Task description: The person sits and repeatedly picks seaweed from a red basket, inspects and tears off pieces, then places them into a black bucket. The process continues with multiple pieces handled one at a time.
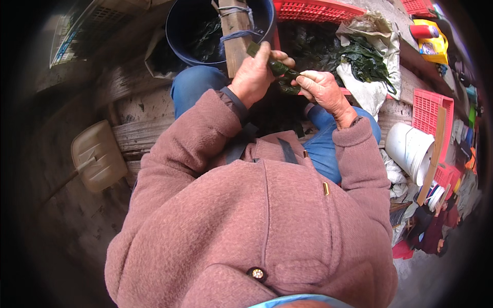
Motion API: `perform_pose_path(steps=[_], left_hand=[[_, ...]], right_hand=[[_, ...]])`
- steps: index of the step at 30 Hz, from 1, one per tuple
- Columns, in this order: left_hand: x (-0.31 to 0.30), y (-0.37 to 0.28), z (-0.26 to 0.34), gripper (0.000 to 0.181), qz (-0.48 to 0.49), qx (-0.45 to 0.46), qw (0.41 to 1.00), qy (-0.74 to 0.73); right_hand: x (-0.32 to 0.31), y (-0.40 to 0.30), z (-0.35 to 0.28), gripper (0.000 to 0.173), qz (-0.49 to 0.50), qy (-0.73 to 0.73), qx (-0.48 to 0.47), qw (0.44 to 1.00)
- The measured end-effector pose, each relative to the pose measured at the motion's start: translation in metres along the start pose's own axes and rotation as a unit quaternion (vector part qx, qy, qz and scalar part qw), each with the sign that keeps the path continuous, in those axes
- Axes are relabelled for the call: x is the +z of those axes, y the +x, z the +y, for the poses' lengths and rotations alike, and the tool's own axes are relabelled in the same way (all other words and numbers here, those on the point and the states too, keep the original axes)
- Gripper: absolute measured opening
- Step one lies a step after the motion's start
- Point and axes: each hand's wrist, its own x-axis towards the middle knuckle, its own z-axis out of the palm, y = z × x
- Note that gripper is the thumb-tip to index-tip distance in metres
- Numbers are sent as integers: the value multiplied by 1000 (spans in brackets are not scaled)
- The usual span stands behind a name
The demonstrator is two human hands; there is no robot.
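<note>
A dark green strip of seaweed (278,67), probably kelp, is stretched between my two hands. My left hand (255,75) grips it beside the wooden board (238,46), and a flat olive-green end (252,49) sticks out past the thumb. The strip's narrow end is pinched between the thumb and fingers of my right hand (321,85). Blue cord (239,35) is wound around the board, which rests over the rim of a blue tub (172,44). Dark wet seaweed (314,40) fills the red plastic crate (319,8) beyond my hands.
On the right, a woven sack (360,90) bears more seaweed (366,57). A white bucket (406,148) lies tilted near a red crate (431,109) and a wooden slat (433,154). A shovel (99,156) lies at left. Other people (431,233) are at the lower right.
</note>
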Motion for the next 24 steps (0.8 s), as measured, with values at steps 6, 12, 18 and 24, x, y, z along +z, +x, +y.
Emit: perform_pose_path(steps=[6, 12, 18, 24], left_hand=[[-20, -25, 53, 29, -7, 50, 997, 65], [-36, -44, 101, 34, -65, 333, 703, 624], [-52, -39, 108, 21, -42, 277, 707, 649], [-77, -2, 141, 18, 40, 295, 694, 655]], right_hand=[[19, 17, -16, 20, -10, -68, -75, 995], [53, 52, -54, 27, -93, -308, -216, 922], [54, 90, -92, 23, -161, -310, -171, 921], [48, 142, -96, 24, -88, -266, -147, 949]])
